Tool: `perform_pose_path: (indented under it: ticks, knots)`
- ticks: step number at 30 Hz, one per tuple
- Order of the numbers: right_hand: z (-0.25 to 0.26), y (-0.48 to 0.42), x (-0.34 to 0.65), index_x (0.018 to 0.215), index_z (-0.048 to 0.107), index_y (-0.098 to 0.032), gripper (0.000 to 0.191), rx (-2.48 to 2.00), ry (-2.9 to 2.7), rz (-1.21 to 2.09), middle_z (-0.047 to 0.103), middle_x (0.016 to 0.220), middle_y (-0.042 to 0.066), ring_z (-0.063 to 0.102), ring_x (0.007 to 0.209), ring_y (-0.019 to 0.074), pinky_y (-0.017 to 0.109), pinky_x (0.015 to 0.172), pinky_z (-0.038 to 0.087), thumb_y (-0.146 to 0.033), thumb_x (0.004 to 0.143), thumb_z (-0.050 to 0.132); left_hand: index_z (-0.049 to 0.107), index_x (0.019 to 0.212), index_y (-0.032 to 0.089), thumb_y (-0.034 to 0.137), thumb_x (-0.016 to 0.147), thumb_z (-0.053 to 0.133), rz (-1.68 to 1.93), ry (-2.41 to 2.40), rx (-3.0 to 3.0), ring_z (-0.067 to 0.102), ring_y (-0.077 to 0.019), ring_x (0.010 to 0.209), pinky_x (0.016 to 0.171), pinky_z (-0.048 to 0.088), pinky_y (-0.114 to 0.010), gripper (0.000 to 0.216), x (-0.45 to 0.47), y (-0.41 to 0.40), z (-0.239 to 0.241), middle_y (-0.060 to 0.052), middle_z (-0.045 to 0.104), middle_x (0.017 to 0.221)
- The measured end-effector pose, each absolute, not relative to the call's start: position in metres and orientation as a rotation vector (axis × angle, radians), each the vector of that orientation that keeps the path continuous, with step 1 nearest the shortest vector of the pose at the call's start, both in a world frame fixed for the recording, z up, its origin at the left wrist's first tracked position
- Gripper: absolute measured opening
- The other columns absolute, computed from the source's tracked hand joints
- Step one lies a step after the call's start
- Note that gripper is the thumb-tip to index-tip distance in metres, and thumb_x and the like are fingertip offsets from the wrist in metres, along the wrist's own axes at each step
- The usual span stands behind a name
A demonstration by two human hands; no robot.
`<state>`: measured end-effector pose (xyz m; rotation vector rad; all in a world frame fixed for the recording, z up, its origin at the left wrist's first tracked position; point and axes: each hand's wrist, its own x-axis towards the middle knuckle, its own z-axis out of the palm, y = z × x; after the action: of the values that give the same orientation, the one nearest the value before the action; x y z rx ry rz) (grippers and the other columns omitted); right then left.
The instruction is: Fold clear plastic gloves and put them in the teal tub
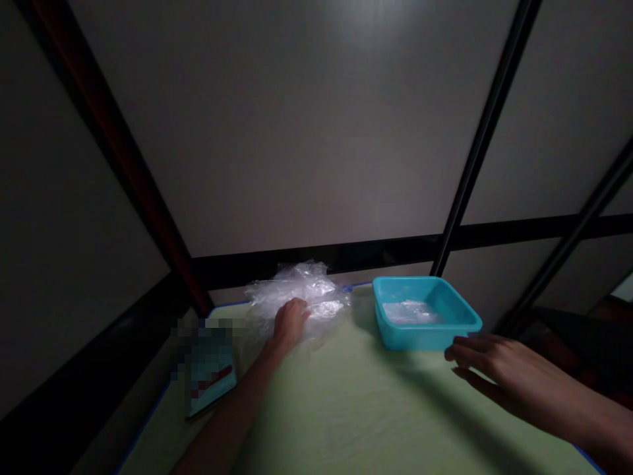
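The left hand [291,321] lies on a crumpled clear plastic film [301,285] at the far edge of the pale green surface [356,409]. Its fingers curl into the film, but I cannot tell if they pinch it. The glossy heap spreads crosswise, ahead and right of them. The right hand [494,366] hovers released, its fingertips just beside the near right corner of the smooth turquoise tub [425,335].

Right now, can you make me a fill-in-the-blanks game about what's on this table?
The crumpled clear plastic lies under the ____.
The right hand is open beside the blue tub, which stands to the ____ of the plastic.
The table top is pale ____.
Missing words: left hand, right, green.
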<state>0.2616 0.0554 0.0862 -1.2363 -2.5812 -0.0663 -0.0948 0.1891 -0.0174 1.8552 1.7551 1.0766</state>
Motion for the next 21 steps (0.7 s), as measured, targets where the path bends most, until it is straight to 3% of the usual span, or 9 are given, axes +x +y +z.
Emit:
perform_pose_path:
  ticks: [2,6,11,16,21]
  knots:
    - [0.091,0.052,0.257,0.083,0.060,-0.021,0.016,-1.172,-2.659,-0.075,0.062,0.077,0.003,0.059,0.063,0.0145,0.025,0.057,0.044,-0.024,0.085,0.044,0.050,0.110,0.017,0.028,0.086,0.048,1.064,1.750,1.871,0.055,-0.0187,0.091,0.076,0.047,-0.038,0.026,-0.098,0.193,-0.009,-0.007,0.052,0.111]
    - [0.100,0.045,0.246,0.087,0.059,-0.020,0.016,-1.113,-2.704,-0.102,0.062,0.078,0.004,0.059,0.065,0.0154,0.026,0.057,0.044,-0.022,0.086,0.043,0.050,0.109,0.015,0.028,0.085,0.050,1.097,1.715,1.882,0.055,-0.0197,0.092,0.077,0.047,-0.039,0.027,-0.102,0.195,0.019,-0.008,0.053,0.110]
    - [0.107,0.041,0.228,0.092,0.059,-0.021,0.016,-1.151,-2.738,-0.039,0.062,0.082,0.004,0.060,0.070,0.0177,0.029,0.060,0.045,-0.019,0.085,0.044,0.063,0.075,0.012,0.027,0.083,0.046,1.269,1.595,1.824,0.050,-0.0259,0.104,0.092,0.035,-0.036,0.024,-0.096,0.177,0.061,-0.008,0.062,0.097]
    - [0.106,0.048,0.209,0.103,0.055,-0.020,0.022,-1.150,-2.589,0.188,0.060,0.100,0.009,0.058,0.088,0.0218,0.036,0.075,0.047,-0.027,0.086,0.044,0.062,0.089,0.010,0.038,0.084,0.039,1.262,1.355,1.689,0.059,-0.0262,0.090,0.078,0.044,-0.037,0.036,-0.085,0.137,0.098,-0.009,0.066,0.089]
    - [0.092,0.070,0.190,0.132,0.024,-0.025,0.060,-1.046,-2.182,0.688,0.031,0.136,0.010,0.035,0.121,0.0239,0.043,0.094,0.037,-0.043,0.081,0.049,0.053,0.109,0.015,0.037,0.084,0.042,0.828,0.535,1.144,0.058,-0.0247,0.096,0.079,0.044,-0.035,0.035,-0.078,0.101,0.114,-0.012,0.059,0.111]
